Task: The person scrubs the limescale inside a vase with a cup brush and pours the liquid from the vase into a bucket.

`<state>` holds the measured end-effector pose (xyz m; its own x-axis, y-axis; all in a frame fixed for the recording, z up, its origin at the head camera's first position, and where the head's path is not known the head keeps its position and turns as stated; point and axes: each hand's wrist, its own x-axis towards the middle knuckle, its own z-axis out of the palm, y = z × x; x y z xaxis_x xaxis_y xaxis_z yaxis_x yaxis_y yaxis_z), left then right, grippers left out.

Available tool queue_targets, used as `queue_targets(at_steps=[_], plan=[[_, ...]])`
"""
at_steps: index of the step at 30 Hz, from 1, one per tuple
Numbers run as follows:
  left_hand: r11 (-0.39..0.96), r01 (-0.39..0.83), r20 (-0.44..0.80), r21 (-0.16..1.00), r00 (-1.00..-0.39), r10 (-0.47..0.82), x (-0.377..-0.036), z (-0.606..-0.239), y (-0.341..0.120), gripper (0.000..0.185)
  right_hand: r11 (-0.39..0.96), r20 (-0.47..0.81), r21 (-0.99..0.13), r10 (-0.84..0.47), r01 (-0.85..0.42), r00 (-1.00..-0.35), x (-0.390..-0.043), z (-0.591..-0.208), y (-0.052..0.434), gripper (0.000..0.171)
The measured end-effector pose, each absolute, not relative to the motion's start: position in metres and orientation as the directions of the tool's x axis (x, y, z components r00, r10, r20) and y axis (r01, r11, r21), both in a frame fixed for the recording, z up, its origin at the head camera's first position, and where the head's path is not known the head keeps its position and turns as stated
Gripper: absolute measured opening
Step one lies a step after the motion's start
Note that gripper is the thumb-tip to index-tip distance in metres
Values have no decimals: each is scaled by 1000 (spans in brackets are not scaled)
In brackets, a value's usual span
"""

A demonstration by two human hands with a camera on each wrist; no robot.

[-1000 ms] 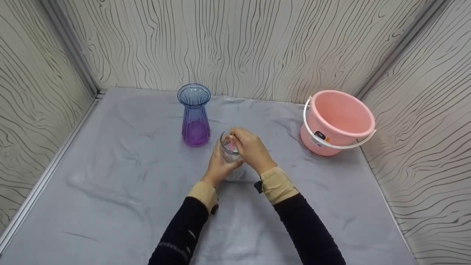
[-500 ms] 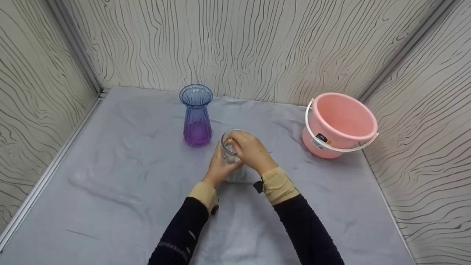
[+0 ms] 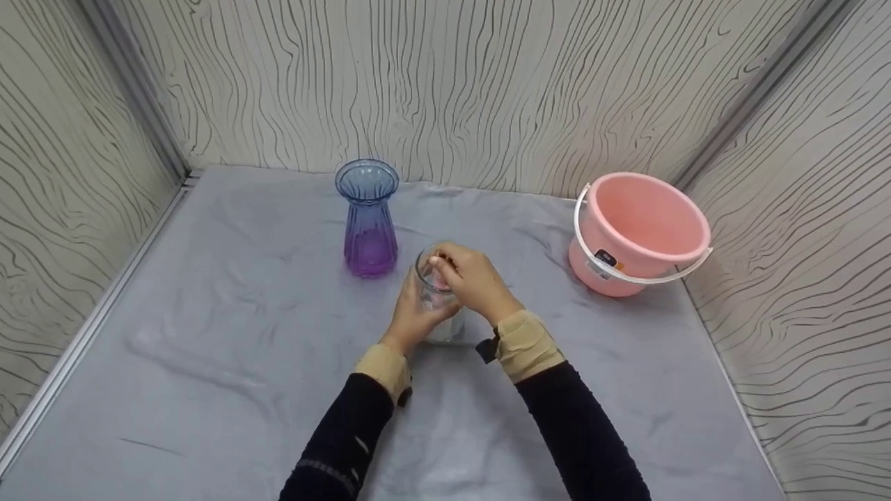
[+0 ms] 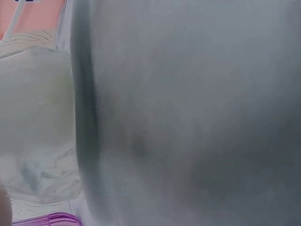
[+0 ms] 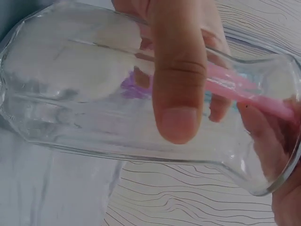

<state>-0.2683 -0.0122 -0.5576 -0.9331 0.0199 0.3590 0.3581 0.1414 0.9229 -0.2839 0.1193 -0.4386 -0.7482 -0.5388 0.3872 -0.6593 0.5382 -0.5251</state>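
My left hand (image 3: 409, 316) grips a clear glass vase (image 5: 117, 146) round its body, its thumb lying across the glass in the right wrist view. The vase stands low over the grey cloth, mouth up. At the mouth, my right hand (image 3: 477, 282) pinches a pink handle (image 5: 225, 87) with thumb and fingers. This handle runs down inside the vase towards a pale, rounded, sponge-like head (image 5: 99, 66) seen through the glass, so it looks like a sponge brush. The fingers partly hide the middle of the handle.
A ribbed vase (image 3: 370, 223), blue above and purple below, stands behind and left of the hands. To the right is a pink bucket (image 3: 644, 254) with a white carrying handle (image 3: 647, 281). Wood-patterned panels (image 3: 459, 90) enclose the cloth-covered table (image 3: 230, 306).
My right hand has dipped slightly into the vase mouth and come back up, with more pink handle showing now. The left hand keeps its grip, and the other vase and bucket stay put.
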Motion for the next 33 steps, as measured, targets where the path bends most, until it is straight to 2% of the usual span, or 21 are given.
queue_targets(at_steps=[13, 22, 33], plan=[[150, 328, 329, 932, -944, 18, -269, -557, -14, 93, 497, 399, -635, -444, -591, -802, -283, -436, 118, 18], [128, 327, 327, 936, -945, 24, -269, -555, -13, 95, 466, 456, -615, -446, -635, -770, -284, -440, 116, 17], [120, 337, 336, 934, -942, 26, -268, -556, -12, 95, 487, 533, -533, -441, -691, -722, -282, -446, 116, 15]])
